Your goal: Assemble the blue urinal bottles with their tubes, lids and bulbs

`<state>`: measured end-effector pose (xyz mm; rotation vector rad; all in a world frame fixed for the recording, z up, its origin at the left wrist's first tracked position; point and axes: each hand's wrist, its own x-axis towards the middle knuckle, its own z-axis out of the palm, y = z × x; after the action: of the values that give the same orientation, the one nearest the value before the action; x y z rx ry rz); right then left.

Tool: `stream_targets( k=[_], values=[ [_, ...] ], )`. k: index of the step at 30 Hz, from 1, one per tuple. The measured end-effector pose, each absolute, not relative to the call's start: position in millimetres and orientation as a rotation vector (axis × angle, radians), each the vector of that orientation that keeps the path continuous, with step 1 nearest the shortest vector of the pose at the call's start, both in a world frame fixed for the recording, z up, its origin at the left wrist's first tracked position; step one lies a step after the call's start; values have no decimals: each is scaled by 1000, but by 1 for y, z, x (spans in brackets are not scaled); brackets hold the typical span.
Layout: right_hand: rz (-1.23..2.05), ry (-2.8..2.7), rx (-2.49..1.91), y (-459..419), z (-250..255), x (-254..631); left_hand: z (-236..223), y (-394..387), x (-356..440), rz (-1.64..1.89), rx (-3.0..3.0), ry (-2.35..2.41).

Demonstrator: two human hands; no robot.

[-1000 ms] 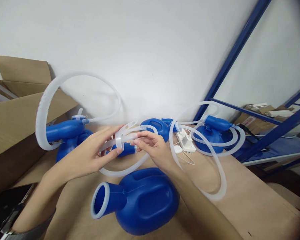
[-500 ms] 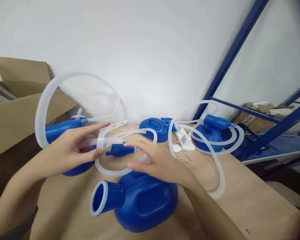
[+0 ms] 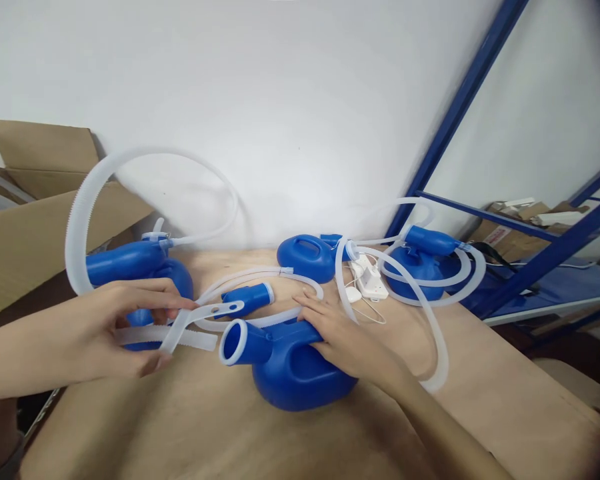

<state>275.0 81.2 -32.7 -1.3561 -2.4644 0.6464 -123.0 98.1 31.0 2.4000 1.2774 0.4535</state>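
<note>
My left hand (image 3: 125, 320) pinches a translucent cap with a holed strap (image 3: 200, 313), through which a ribbed tube passes; its short tube end (image 3: 200, 339) points right. My right hand (image 3: 350, 340) is wrapped over the handle of a blue plastic urinal bottle (image 3: 300, 390), its thumb hidden. The bottle's open, white-rimmed mouth (image 3: 233, 342) faces left, close to the tube end but apart from it. Behind the bottle lies a blue funnel-like piece (image 3: 249, 300), with a translucent hose (image 3: 275, 321) curving around it.
Another blue bottle (image 3: 175, 273) with a looping hose (image 3: 80, 220) stands at the left, by cardboard boxes (image 3: 50, 150). More blue bottles (image 3: 310, 260) sit along the wall, with a white power strip (image 3: 370, 277) between them. A blue metal rack (image 3: 460, 120) rises at right.
My right hand has come down onto the blue bottle, which now sits farther back and to the right. My left hand has moved down and left with the strapped cap and tube.
</note>
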Motion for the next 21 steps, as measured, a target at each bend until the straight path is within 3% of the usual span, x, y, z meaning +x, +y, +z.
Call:
stream_targets(
  k=[9, 15, 21],
  values=[
    [502, -2431, -1402, 76, -36, 270, 10, 95, -59, 210, 2385, 1209],
    [430, -2442, -1492, 62, -32, 269, -11, 80, -63, 374, 2424, 1198],
    [800, -2487, -1337, 73, -17, 277, -26, 81, -81, 487, 2475, 1159]
  ],
)
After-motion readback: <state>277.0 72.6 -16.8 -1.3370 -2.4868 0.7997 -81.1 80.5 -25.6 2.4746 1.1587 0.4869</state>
